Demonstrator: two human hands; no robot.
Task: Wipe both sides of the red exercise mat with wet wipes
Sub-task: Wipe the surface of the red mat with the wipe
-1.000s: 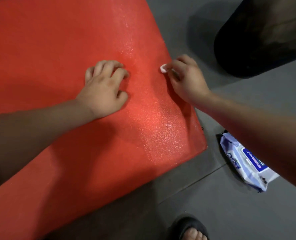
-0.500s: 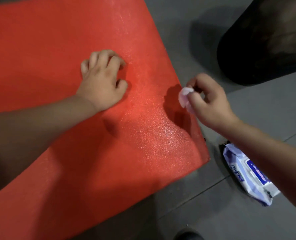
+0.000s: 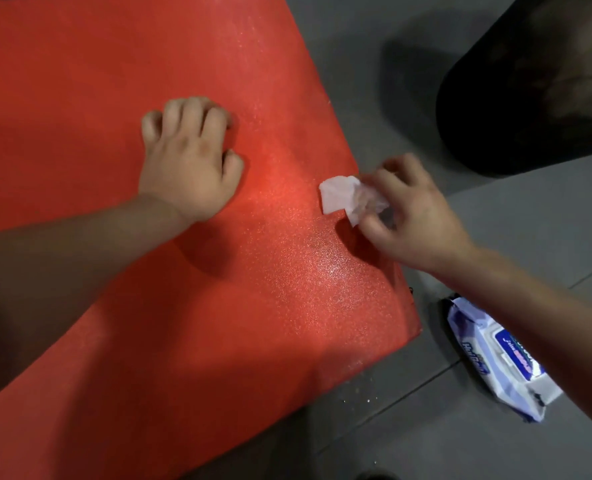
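Pinching crumpled wipe [image 3: 345, 199] in right hand [image 3: 417, 220] over edge of red mat [image 3: 114, 64]; pressing curled, empty left hand [image 3: 189, 161] onto it. On floor [image 3: 426, 431], wipes pack [image 3: 488, 365], contents hidden.

place: indoor room (home or gym unclear) | evidence: grey tiled floor [image 3: 426, 427], wipes pack [image 3: 488, 368] lying on it

One view only: a wide-angle head cam, ours, looking fwd and steeply down from close above. The flat red foam exercise mat [image 3: 183, 341] fills the left and centre, grey tiled floor [image 3: 426, 427] the right. Our forearms reach in from both side edges.
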